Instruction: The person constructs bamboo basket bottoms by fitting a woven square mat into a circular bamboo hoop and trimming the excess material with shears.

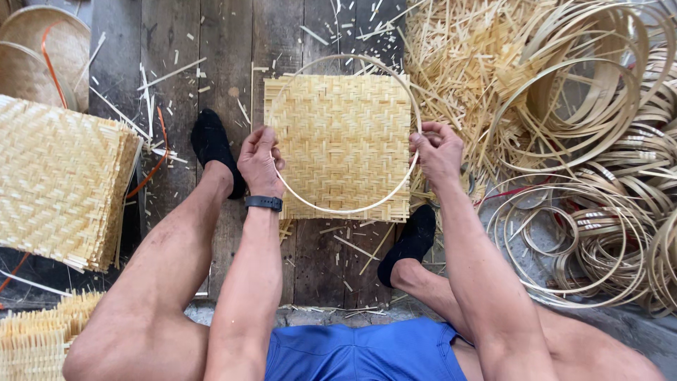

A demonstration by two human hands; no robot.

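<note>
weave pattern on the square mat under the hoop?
Herringbone-style zigzag weave, pale yellow, on the square mat; head view.

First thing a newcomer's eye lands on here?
Dead centre: both hands hold a thin bamboo hoop over a square woven mat on the plank floor, left hand on its left side, right hand on its right. Next, the tangle of coiled strips at right, and the stack of woven mats at left.
</note>
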